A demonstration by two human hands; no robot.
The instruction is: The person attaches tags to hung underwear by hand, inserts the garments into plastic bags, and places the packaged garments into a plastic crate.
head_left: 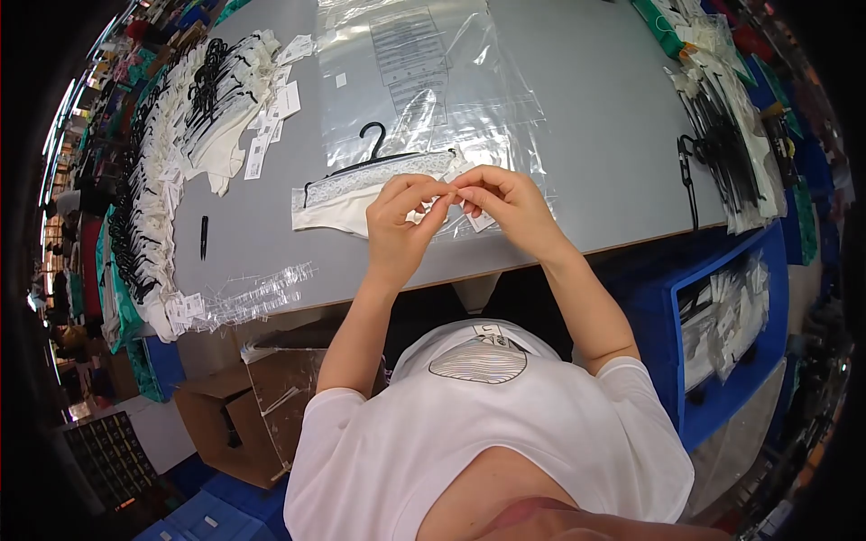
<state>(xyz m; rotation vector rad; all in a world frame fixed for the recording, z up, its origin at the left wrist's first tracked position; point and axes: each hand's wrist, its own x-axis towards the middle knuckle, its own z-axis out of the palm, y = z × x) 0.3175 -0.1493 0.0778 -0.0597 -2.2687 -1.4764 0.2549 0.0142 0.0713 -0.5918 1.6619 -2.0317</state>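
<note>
- R side, below the surface (613, 171) edge: blue crate (670, 361) w/ clear-bagged pcs (722, 316) inside; look finished to me.
- Near edge, L: bundle of clear plastic strips (262, 296), prob. tag pins; black pen (204, 238) a bit beyond.
- L hand (397, 221) & R hand (519, 206): fingers of both closed in a pinch, tips meeting; can't tell what's between, if anything.
- White swing tag (481, 223) just by R hand; attached or loose, can't tell. Tag work looks midway.
- White lace-waist briefs (334, 213): flat on surface, partly under L hand, on black hanger (372, 144). Hanging looks done; not bagged.
- Far L: big pile of white garments (216, 149) on black hangers, many tags showing, no bags seen.
- Farther, centre: clear plastic bag (501, 77) lying flat; briefs outside it.
</note>
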